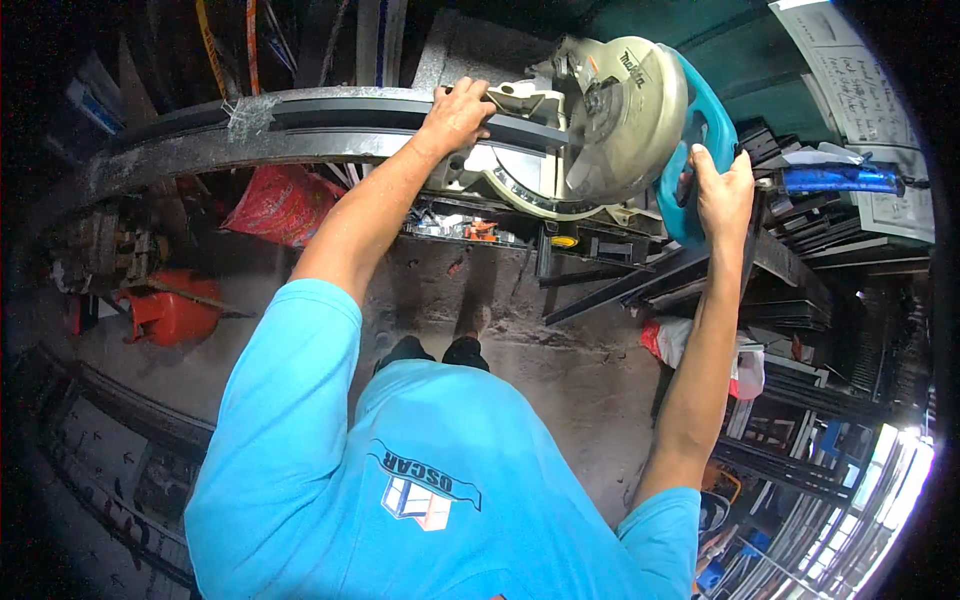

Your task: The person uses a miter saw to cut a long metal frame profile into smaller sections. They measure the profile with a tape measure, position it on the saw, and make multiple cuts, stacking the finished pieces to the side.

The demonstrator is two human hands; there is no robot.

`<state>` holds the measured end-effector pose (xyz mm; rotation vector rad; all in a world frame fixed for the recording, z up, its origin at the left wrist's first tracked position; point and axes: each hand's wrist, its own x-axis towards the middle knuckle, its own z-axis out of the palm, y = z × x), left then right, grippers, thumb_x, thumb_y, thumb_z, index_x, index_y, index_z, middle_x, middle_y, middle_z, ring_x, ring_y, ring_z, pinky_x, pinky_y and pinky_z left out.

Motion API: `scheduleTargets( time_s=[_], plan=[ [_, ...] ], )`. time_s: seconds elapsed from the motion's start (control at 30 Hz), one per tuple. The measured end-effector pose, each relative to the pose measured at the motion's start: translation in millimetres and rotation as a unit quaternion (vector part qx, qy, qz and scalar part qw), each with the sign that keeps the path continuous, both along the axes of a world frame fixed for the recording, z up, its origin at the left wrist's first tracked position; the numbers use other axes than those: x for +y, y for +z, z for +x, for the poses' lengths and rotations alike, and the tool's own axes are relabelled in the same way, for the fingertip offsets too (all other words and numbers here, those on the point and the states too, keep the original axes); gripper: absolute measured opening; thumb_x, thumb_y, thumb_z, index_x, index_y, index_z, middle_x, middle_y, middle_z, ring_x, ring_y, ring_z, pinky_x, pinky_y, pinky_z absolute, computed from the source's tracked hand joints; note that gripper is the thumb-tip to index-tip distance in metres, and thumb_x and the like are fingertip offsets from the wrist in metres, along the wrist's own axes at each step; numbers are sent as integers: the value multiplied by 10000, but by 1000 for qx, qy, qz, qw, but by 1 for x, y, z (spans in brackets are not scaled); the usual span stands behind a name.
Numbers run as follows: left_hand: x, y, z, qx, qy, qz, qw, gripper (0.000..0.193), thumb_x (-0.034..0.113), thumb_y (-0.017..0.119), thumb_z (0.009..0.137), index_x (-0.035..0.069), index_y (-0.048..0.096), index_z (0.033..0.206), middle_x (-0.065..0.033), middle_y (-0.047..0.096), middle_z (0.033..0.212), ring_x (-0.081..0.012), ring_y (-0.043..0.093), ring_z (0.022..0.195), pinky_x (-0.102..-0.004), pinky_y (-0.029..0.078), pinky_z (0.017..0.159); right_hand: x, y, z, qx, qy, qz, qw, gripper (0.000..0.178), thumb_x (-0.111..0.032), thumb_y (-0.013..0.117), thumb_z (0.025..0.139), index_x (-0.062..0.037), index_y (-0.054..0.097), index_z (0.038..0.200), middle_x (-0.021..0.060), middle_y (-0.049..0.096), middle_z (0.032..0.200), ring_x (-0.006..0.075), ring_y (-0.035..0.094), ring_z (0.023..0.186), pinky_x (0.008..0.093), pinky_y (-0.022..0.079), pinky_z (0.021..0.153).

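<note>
A mitre saw (635,105) with a cream guard stands on the bench at the upper middle. My right hand (722,200) is wrapped round its teal handle (711,105), at the right side of the guard. A long dark metal profile (340,142) runs from the left along the bench into the saw, its end close by the blade guard. With fingers curled over it, my left hand (460,115) presses the profile against the saw's fence, left of the guard. The blade itself is mostly hidden by the guard.
Clear crumpled tape (250,117) clings to the long bench rail. Below lie a red sack (283,205) and an orange-red container (175,308). Stacked dark profiles (800,285) and a blue-wrapped roll (838,179) are at right; white bags (745,365) sit beneath.
</note>
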<state>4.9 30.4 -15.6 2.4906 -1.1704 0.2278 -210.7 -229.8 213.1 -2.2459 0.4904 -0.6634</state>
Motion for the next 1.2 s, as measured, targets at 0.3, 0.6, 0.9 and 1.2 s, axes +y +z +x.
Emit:
scheduleTargets(
  time_s=[0.3,0.6,0.9,1.2],
  plan=[
    [-7,2,-5,-3,33,40,999,415,267,880,736,192,766,1128,-88,557,1314,-313,498,1263,-600,456,980,4,5,5,18,-21,-5,1000,282,-205,747,936,7,582,1025,97,699,828,165,669,597,319,543,550],
    [-23,8,-13,-15,73,58,995,362,186,853,717,159,781,1070,-120,568,1176,-326,526,1194,-616,465,943,-28,86,45,156,-4,352,923,714,-670,429,1029,11,611,1143,132,699,858,246,669,653,408,572,606],
    [-26,4,-14,-60,86,76,992,368,225,868,692,157,786,1044,-100,583,1161,-309,535,1170,-590,465,918,-24,77,41,109,-22,256,960,759,-696,433,1013,15,656,869,121,651,719,224,626,577,374,541,548],
    [-23,3,-13,-69,90,80,990,374,224,868,689,161,785,1048,-100,589,1183,-306,535,1187,-591,460,926,0,27,7,61,-50,227,971,650,-630,390,1064,-37,634,956,87,645,724,180,596,543,331,516,511]
  ],
)
